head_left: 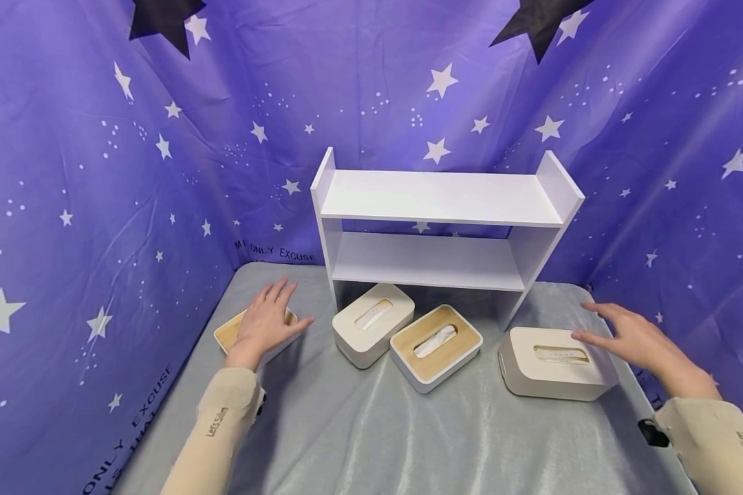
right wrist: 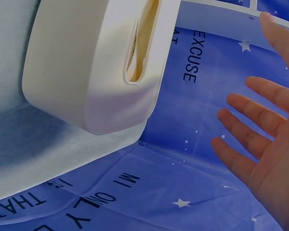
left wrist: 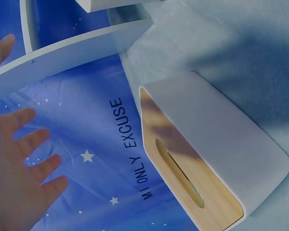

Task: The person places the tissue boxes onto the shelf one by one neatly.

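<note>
My left hand point(head_left: 266, 323), fingers spread, hovers over a white tissue box with a wooden lid point(left wrist: 202, 149) at the left of the table; in the head view the hand hides much of that box. The left wrist view shows a gap between the hand and the box. On the right, my right hand point(head_left: 640, 340) is held out with straight fingers above the right end of a cream tissue box point(head_left: 557, 375). In the right wrist view, the right palm point(right wrist: 274, 139) stands apart from this box, holding nothing.
A white two-tier shelf point(head_left: 436, 199) stands at the back of the grey cloth-covered table point(head_left: 371, 447). In front of it lie another cream tissue box point(head_left: 353, 323) and another wooden-lidded tissue box point(head_left: 464, 340), side by side. Purple star-printed curtains point(head_left: 371, 82) enclose the table.
</note>
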`<state>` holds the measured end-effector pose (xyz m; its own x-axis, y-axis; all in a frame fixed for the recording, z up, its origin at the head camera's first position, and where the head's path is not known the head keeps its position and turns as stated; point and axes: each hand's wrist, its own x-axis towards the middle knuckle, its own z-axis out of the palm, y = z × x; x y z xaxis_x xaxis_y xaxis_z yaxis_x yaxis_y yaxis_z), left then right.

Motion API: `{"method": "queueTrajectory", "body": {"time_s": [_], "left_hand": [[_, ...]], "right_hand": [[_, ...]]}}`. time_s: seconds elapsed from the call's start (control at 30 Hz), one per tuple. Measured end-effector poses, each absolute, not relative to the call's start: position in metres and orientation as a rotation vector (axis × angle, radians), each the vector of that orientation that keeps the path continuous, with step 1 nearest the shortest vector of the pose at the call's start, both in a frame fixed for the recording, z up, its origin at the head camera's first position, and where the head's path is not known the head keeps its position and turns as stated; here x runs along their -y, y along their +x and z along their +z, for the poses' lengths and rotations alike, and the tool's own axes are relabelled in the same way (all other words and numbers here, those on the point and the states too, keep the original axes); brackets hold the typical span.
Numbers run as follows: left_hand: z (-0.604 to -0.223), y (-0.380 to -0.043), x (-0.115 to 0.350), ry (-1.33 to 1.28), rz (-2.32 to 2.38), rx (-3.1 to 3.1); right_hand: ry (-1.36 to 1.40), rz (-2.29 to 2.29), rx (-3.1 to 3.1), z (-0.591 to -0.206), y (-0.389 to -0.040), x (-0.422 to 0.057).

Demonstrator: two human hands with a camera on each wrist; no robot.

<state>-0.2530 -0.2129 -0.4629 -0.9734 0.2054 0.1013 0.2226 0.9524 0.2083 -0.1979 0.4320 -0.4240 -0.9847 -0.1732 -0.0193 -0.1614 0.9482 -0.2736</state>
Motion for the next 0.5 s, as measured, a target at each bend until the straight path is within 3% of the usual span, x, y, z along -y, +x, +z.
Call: {"method": "queueTrajectory", "body": {"time_s": [0.5], "left_hand": [[-0.465, -0.247, 0.203, -0.377, -0.382, 2.962]], "right_hand": [[-0.290, -0.480, -3.101, -0.442, -0.190, -0.442]]}}
